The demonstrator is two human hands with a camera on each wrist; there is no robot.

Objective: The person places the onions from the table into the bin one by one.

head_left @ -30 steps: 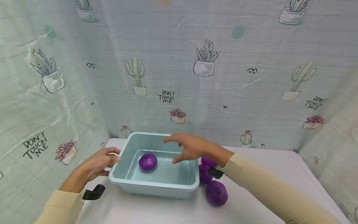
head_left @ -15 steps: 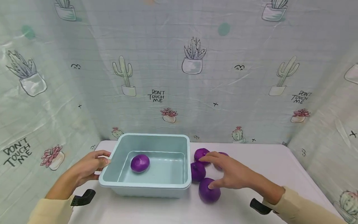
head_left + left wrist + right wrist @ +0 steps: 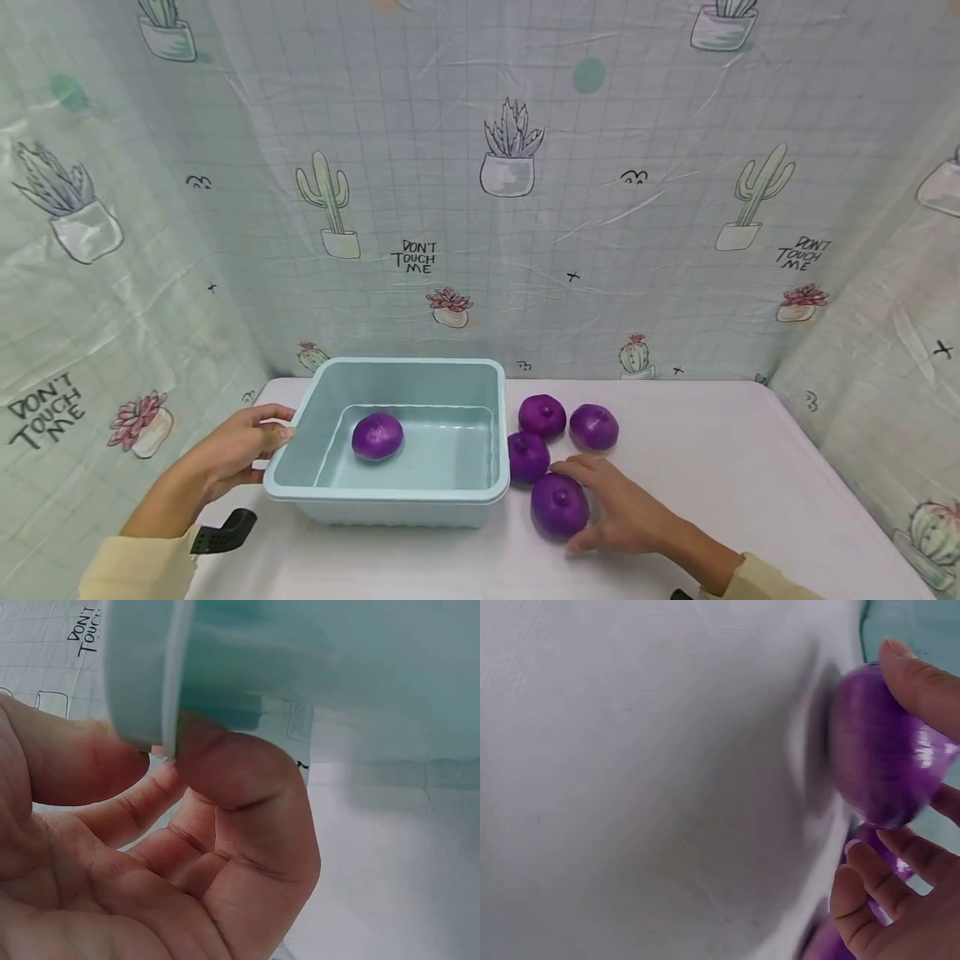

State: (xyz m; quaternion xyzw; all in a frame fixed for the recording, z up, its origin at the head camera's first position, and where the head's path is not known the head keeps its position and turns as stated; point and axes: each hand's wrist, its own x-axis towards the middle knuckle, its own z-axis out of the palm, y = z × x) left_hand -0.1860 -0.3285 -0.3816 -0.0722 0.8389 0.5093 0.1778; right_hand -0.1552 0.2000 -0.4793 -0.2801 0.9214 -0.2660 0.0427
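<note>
A pale blue plastic tub (image 3: 385,495) stands on the table with one purple onion (image 3: 377,437) inside. My left hand (image 3: 236,454) pinches its left rim; in the left wrist view the thumb (image 3: 90,761) and a bent index finger (image 3: 255,802) meet at the lip. To the right of the tub, my right hand (image 3: 622,508) curls around the nearest onion (image 3: 559,506). The right wrist view has the thumb (image 3: 922,682) lying over that onion and the other fingers on its far side. Its pointed tip shows between them.
Several more onions lie beside the tub: one against its right wall (image 3: 528,457), one behind it (image 3: 542,417) and one farther right (image 3: 594,427). A white cloth covers the table (image 3: 705,450). A cactus-print curtain (image 3: 585,317) hangs behind and at both sides.
My right hand has moved from above the tub over to the right and down around the nearest onion. The left hand stays on the rim. The head view has shifted slightly.
</note>
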